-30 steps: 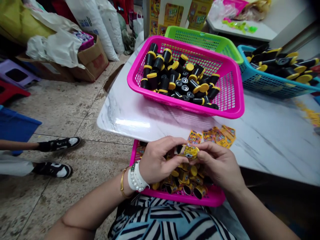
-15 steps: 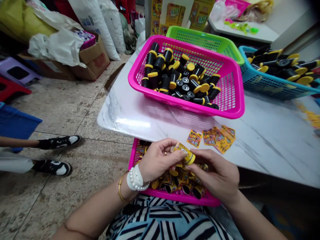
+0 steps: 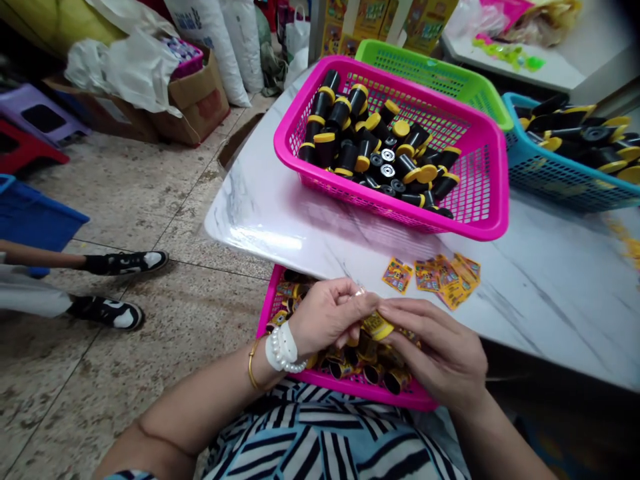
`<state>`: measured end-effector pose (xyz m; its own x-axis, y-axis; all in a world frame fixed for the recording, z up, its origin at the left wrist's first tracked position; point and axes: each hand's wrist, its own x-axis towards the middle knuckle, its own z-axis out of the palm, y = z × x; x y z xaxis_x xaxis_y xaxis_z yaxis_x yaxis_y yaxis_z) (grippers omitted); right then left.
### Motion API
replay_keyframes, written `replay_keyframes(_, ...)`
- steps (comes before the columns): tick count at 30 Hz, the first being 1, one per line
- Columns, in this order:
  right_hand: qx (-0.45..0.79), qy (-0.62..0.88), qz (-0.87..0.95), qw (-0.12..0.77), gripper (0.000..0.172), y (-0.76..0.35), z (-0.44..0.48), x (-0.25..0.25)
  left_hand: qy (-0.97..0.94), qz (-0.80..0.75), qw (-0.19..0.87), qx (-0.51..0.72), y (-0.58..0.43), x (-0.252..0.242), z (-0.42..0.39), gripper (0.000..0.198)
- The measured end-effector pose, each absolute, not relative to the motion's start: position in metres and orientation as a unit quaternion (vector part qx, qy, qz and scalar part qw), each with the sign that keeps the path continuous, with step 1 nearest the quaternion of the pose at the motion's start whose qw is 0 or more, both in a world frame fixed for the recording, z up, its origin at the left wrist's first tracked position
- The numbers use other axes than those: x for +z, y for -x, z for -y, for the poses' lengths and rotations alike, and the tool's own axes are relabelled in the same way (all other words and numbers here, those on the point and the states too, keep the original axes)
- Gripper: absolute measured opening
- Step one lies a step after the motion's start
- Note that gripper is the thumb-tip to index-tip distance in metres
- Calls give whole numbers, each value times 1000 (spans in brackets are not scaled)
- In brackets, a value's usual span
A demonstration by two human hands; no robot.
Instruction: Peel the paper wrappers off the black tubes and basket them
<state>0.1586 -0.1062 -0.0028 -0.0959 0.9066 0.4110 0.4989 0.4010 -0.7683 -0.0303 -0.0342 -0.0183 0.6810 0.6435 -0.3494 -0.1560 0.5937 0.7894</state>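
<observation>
— Anything legible, you reckon?
— Nothing. The yellow-orange printed wrappers (image 3: pixel 443 280) on the desk (image 3: pixel 540 293) carry print too small to read. Likewise the yellow cartons (image 3: pixel 390 20) and the blue lettering on the white sack (image 3: pixel 193 20).

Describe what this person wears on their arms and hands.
The left hand and right hand are bare, with no gloves. The left wrist wears a white pearl bracelet and a thin gold bangle. Below the arms is black-and-white striped clothing.
</observation>
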Motion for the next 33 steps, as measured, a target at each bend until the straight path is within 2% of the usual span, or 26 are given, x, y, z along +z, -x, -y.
replay_keyframes(6, 174, 496, 707, 473, 43, -161, 109, -11, -300, -250, 897, 208, 33, -21, 35, 54)
replay_keyframes(11, 152, 472, 750, 438, 59, -157, 104, -10, -300, -269, 890, 213, 28, -23, 40, 54)
replay_keyframes(17, 108, 488, 771, 395, 56, -151, 109, 12, -368, -293, 854, 224, 34, -22, 46, 58)
replay_keyframes(21, 113, 473, 810, 329, 48, -166, 110, 12, -451, -391, 749, 287, 48, -14, 42, 61)
replay_keyframes(23, 40, 522, 786, 330, 41, -178, 100, 5, -484, -410, 714, 297, 49, -12, 38, 54)
replay_keyframes(26, -76, 592, 741, 306, 21, -195, 75, -9, -512, -419, 690, 292, 42, -15, 31, 43)
replay_keyframes(28, -76, 592, 752, 281, 10, -200, 61, -15, -515, -426, 686, 288, 35, -17, 28, 39)
replay_keyframes(33, -63, 557, 775, 293, 11, -195, 54, -11, -551, -442, 640, 301, 21, -10, 26, 37)
